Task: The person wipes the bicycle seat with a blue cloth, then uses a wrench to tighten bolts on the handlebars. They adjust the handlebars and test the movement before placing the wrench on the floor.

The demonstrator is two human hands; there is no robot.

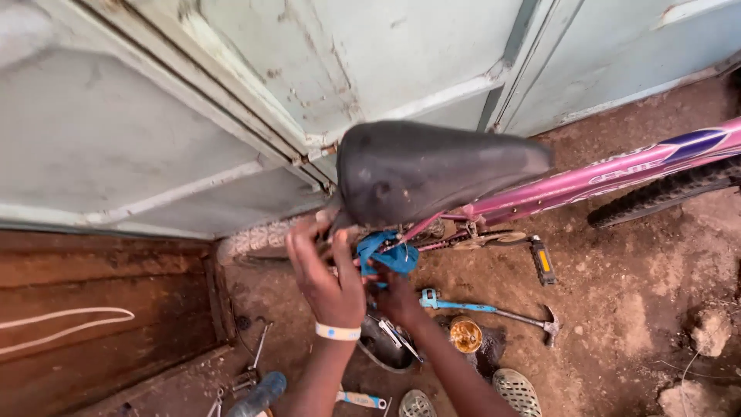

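Blue rag under black saddle — both hands' grip closed around it

Both arms come up from the bottom of the view and meet in the middle, forearms bare. Left hand is raised, back to the camera, fingers curled forward, pale band on the wrist. Right hand sits just beside it, lower, fingers closed in a pinch.
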